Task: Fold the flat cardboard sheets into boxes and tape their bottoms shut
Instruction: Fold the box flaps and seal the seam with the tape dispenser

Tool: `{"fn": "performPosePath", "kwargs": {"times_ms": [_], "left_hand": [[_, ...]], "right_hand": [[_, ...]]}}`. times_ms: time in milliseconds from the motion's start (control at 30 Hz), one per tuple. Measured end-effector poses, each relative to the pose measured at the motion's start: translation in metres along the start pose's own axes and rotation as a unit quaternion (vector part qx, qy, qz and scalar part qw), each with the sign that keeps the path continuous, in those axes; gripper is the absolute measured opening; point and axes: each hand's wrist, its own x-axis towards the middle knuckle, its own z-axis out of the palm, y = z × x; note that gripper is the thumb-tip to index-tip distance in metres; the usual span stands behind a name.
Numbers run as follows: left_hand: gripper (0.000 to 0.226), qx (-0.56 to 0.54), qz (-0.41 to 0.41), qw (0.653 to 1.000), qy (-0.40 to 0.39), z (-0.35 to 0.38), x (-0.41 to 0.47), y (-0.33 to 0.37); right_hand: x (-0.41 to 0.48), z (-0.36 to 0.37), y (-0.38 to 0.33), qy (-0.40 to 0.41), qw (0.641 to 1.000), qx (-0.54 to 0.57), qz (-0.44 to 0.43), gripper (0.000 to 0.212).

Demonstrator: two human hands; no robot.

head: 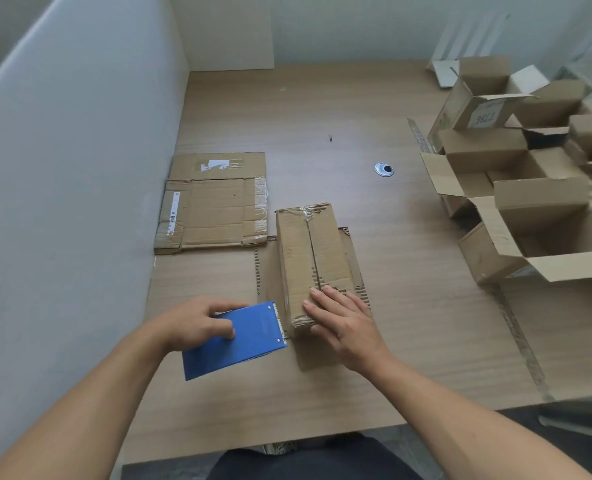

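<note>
My dark trousers show at the near edge of the wood-grain table. A grey partition runs along its left side and a pale wall closes the back.

One folded box lies bottom up at the middle, its flap seam running away from me. My right hand rests on its near end, fingers straight and flat. My left hand, just left of the box, curls its fingers round one blue tape dispenser, whose toothed edge touches the box's near corner.

A pile of flat sheets lies left of the box and behind it; I count at least two. Right of the box stand open boxes, at least five. One round metal grommet sits beyond the box.
</note>
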Motion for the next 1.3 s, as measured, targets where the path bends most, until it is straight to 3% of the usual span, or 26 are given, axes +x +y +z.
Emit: {"fn": "performPosePath", "kwargs": {"times_ms": [500,700,900,1300], "left_hand": [[0.072,0.061,0.006,0.994,0.094,0.030,0.010,0.010],[0.063,0.072,-0.003,0.989,0.128,0.040,0.007,0.014],[0.071,0.075,-0.010,0.991,0.114,0.039,-0.007,0.016],[0.061,0.057,0.006,0.996,0.074,0.021,-0.032,-0.014]], "right_hand": [[0.004,0.001,-0.011,0.011,1.000,-0.012,0.016,0.045],[0.008,0.006,-0.027,0.020,0.997,-0.028,0.062,0.040],[0.011,0.006,-0.027,0.041,0.997,-0.035,0.062,0.034],[0.012,-0.003,-0.031,-0.010,0.997,-0.030,0.074,0.035]]}}
